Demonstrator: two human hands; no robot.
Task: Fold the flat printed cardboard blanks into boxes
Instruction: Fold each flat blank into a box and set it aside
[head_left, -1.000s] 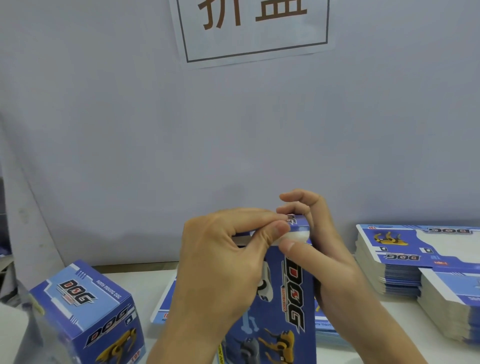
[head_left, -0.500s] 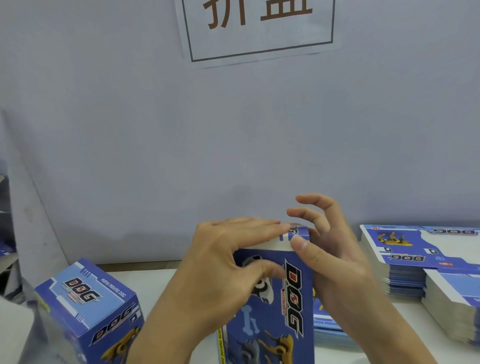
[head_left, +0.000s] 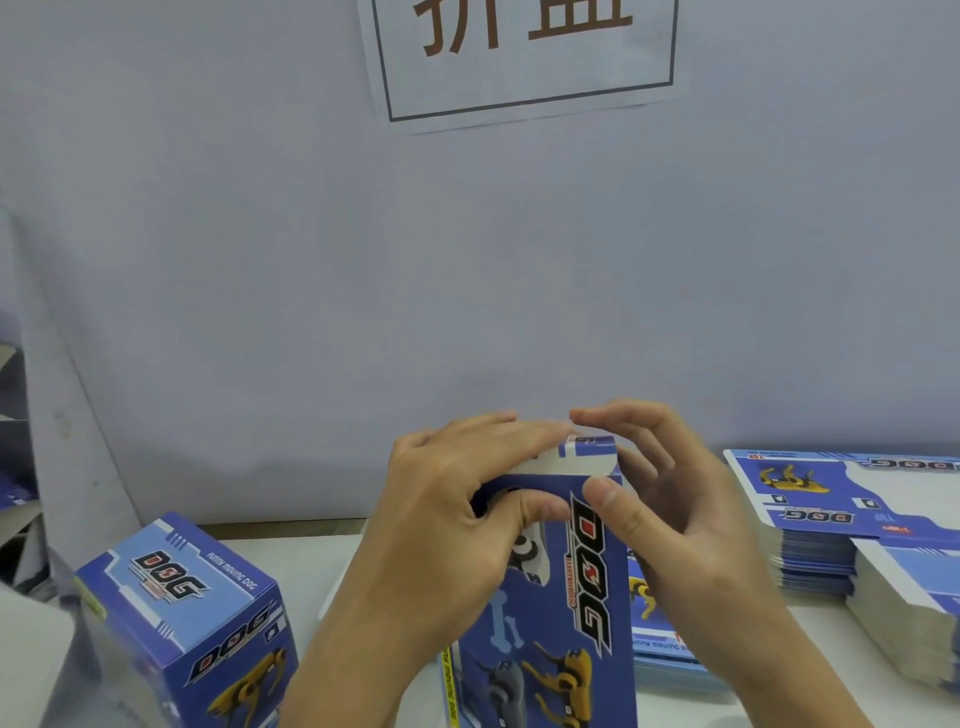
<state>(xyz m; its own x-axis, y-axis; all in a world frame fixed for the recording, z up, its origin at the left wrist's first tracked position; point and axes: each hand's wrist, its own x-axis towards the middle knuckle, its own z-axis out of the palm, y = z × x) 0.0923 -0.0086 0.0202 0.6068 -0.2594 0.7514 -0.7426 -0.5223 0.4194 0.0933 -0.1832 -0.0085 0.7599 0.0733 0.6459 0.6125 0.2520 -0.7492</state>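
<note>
A blue printed "DOG" box (head_left: 550, 623) stands upright in front of me at the bottom centre. My left hand (head_left: 447, 519) lies over its top, fingers flat on the white top flap (head_left: 566, 462) and thumb pressed against the front face. My right hand (head_left: 670, 514) holds the box's right upper corner, thumb on the front edge and fingers curled over behind the top. The far side of the box is hidden by both hands.
A finished "DOG" box (head_left: 182, 618) stands at the left front. Stacks of flat printed blanks (head_left: 831, 509) sit at the right, with another white-edged stack (head_left: 909, 623) nearer. More blanks (head_left: 660, 644) lie behind the held box. A grey wall with a paper sign (head_left: 524, 57) rises close behind.
My left hand's fingers have flattened down onto the top flap, pushing it closed. My right hand's fingers moved over the top right corner.
</note>
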